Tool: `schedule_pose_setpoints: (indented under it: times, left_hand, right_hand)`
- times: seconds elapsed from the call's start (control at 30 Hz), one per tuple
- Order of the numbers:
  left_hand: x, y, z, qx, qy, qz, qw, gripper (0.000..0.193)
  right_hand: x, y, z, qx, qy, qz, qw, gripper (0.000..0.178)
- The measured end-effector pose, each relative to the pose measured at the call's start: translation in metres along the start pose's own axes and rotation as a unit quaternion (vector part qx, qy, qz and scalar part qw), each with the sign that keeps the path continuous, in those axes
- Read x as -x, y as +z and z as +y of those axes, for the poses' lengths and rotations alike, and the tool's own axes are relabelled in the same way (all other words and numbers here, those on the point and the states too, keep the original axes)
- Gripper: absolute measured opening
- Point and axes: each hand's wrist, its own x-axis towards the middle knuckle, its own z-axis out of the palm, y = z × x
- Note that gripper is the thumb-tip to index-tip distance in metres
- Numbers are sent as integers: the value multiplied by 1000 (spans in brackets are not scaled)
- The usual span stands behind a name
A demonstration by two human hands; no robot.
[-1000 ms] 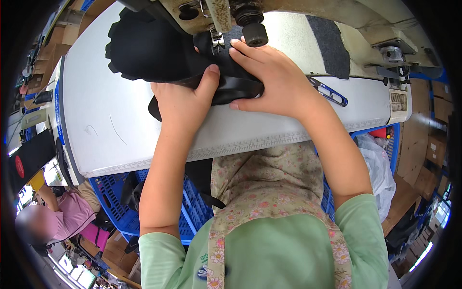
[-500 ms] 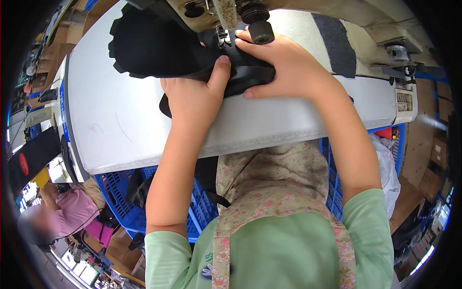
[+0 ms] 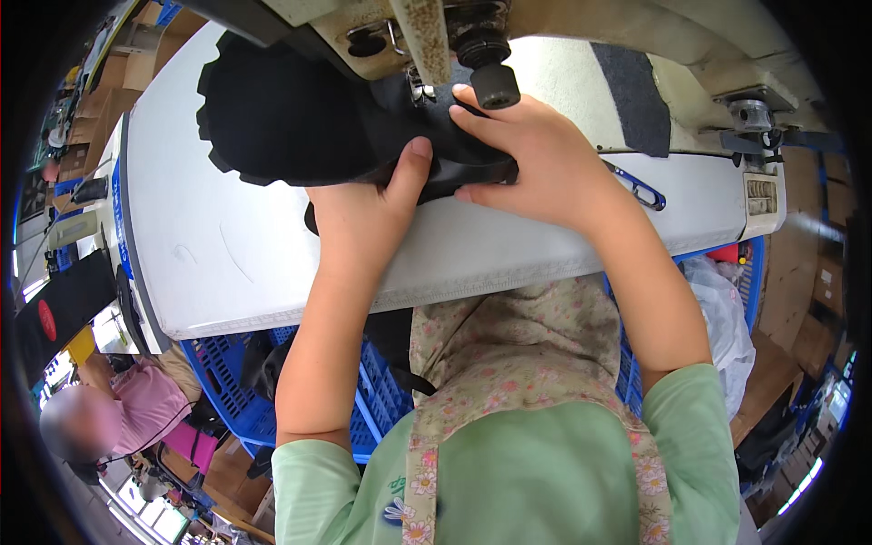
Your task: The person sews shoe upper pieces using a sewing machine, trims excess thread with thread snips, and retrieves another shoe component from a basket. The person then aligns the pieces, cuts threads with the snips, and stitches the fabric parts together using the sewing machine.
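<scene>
A black leather-like piece [image 3: 282, 118] with a notched, rounded edge lies under the metal presser foot [image 3: 421, 91] of a sewing machine [image 3: 363, 23]. It looks like a shoe upper, though its full shape is hidden. My left hand [image 3: 363, 213] grips its near edge, thumb on top and fingers out of sight beneath. On the other side, my right hand [image 3: 549, 154] holds the folded part of the piece right of the presser foot. Its fingertips reach close to the foot, and its thumb lies along the near edge.
Blue-handled thread snips [image 3: 640, 188] lie beside my right forearm on the white machine table [image 3: 227, 263]. A dark grey fabric strip [image 3: 634, 100] is behind them. Blue crates [image 3: 232, 386] stand below the table, one with a clear plastic bag [image 3: 722, 318]. A person in pink [image 3: 150, 409] sits at far left.
The black piece has turned slightly, its notched end swinging nearer to me and a little left. Both hands have shifted slightly with it. The snips now show beside my right forearm.
</scene>
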Motion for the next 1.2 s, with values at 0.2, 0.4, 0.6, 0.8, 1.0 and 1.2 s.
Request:
schedule_pose_setpoints:
  times: [0.2, 0.4, 0.6, 0.8, 1.0, 1.2]
  left_hand:
    - [-1, 10, -9, -10, 55, 56, 997, 40]
    - [-5, 21, -9, -27, 106, 144, 984, 37]
    - [-6, 24, -7, -27, 86, 151, 984, 39]
    - [-8, 26, -8, -30, 90, 160, 983, 41]
    - [-9, 28, -1, -55, 88, 156, 982, 38]
    - [-6, 25, 2, -139, 83, 134, 978, 36]
  right_hand:
    - [-5, -5, 4, 1, -7, -15, 1000, 70]
    - [-7, -9, 14, -8, -1, -33, 999, 70]
    - [-13, -13, 18, -36, 8, -61, 997, 71]
    - [-17, -15, 22, -30, -8, -50, 998, 71]
    - [-19, -12, 31, -32, -22, -41, 998, 72]
    - [-20, -11, 32, -28, -41, -34, 998, 66]
